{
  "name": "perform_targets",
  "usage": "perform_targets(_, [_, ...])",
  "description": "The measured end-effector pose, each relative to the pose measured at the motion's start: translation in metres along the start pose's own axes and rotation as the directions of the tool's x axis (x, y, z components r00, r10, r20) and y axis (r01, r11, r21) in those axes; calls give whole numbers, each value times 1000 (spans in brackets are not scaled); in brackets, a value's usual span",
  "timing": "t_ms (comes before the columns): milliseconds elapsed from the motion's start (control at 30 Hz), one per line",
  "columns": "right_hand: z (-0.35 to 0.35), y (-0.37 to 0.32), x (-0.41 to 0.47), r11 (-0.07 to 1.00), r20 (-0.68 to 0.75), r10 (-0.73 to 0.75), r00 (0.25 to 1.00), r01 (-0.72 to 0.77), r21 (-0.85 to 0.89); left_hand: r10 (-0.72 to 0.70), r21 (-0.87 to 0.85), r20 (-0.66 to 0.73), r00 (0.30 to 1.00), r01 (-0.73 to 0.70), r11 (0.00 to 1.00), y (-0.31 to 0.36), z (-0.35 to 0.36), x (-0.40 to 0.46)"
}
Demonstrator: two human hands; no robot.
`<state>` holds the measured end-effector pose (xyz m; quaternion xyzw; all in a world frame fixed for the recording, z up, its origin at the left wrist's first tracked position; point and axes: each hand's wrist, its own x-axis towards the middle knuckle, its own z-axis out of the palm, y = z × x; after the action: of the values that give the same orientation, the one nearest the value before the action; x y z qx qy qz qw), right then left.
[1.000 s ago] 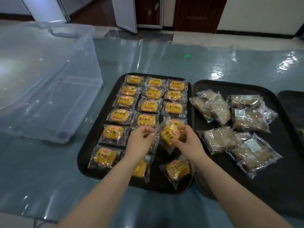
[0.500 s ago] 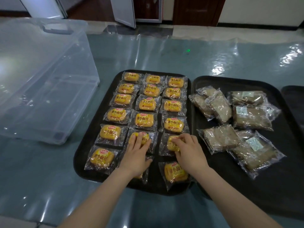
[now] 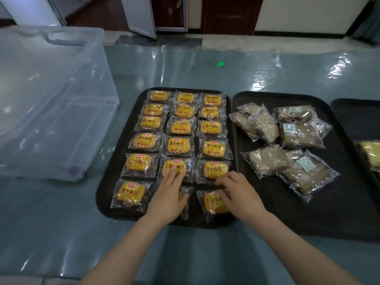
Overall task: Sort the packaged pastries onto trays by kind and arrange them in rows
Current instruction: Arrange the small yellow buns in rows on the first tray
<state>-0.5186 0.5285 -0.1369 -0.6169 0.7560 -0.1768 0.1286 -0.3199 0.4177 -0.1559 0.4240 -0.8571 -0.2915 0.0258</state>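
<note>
The yellow buns (image 3: pixel 178 146) are being kept in three rows on the left tray (image 3: pixel 107 182). The left hand (image 3: pixel 167 199) is being laid flat and open on two buns, and the right hand (image 3: pixel 240 193), fingers loosely bent and gripping nothing, on the nearest right bun (image 3: pixel 213 202). Brown pastries (image 3: pixel 267 159) are lying unsorted on the next tray (image 3: pixel 287 212).

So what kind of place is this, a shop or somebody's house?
Hard to say for sure; probably a workroom or test room, not a shop. Black trays sit on a long table under a clear plastic sheet, beside a big clear storage bin, with plain doors behind.
</note>
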Motion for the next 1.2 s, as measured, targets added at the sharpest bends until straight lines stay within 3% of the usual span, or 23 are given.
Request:
perform_targets(233, [39,-25,-49,990,19,82,996,-79,-118,31,15,23,999,-31,999,-21,-2,-20])
perform_targets(567, [72,-51,-60,927,168,227,959,-160,-339,111,69,156,982,-123,990,-43,-12,-37])
perform_targets(833, [65,-53,-49,911,217,327,920,-245,-332,169,52,194,966,-182,982,-46,-25,-35])
perform_targets(967, [72,-66,-56,879,122,345,931,-274,-391,192,38,192,962,-203,978,-48,-32,-37])
perform_targets(1200, [78,-77,-61,895,109,386,916,-343,-286,208,31,234,950,-221,975,-55,-37,-43])
